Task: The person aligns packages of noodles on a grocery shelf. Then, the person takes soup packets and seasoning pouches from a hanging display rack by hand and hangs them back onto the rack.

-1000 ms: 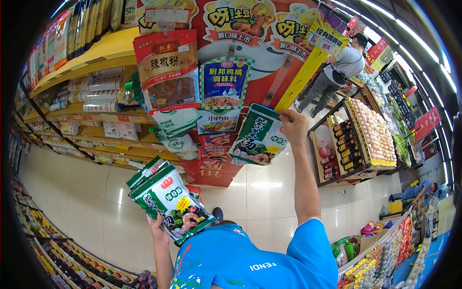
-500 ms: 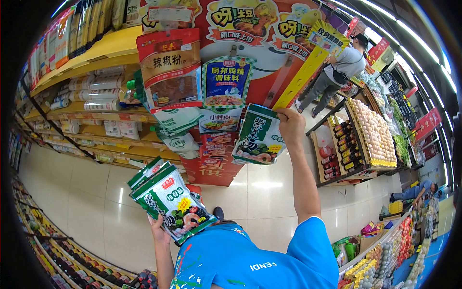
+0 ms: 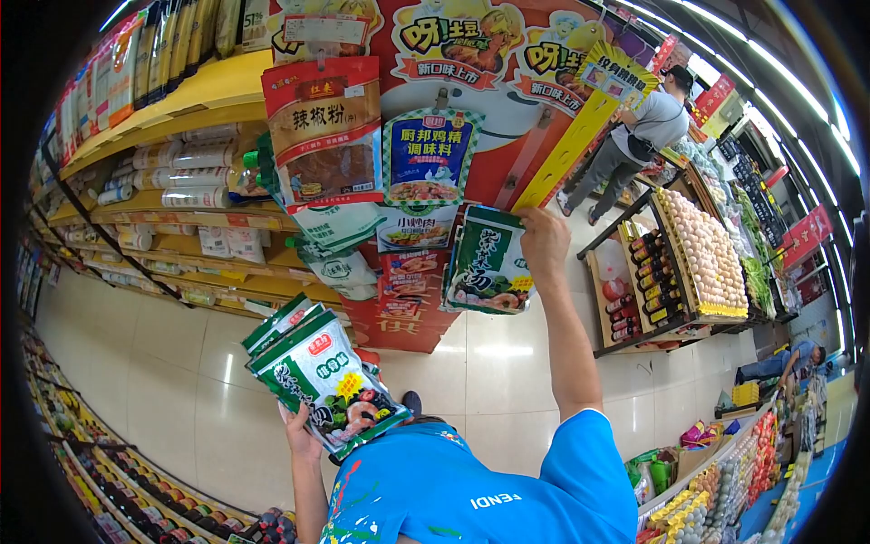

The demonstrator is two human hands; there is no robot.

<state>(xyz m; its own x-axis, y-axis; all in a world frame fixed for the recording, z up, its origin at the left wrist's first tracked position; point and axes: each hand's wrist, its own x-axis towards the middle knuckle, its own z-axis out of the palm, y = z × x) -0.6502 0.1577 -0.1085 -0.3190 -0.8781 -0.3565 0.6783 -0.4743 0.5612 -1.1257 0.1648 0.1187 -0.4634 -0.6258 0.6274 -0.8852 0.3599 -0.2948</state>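
My left hand (image 3: 301,437) grips several green-and-white seaweed soup packets (image 3: 333,385) in a fanned stack, held low in front of my body. Up at the red display panel, my right hand (image 3: 546,243) is closed on the upper right corner of another seaweed soup packet (image 3: 490,263), beside the lower end of a yellow strip (image 3: 566,136). Whether this packet hangs from a hook I cannot tell; my fingers cover its corner. To its left hang a blue chicken seasoning packet (image 3: 430,156) and a red-brown chili powder bag (image 3: 324,136), with further packets below them.
Shelves with wrapped goods (image 3: 195,175) run along the left, and bottles (image 3: 172,499) line the lower left. At right stands a rack with trays of eggs (image 3: 698,245) and dark bottles (image 3: 654,272). One person (image 3: 648,127) stands behind it; another (image 3: 784,363) bends at far right.
The packet in my right hand has turned a little more upright and shifted slightly right and down. My left hand and its stack have hardly moved.
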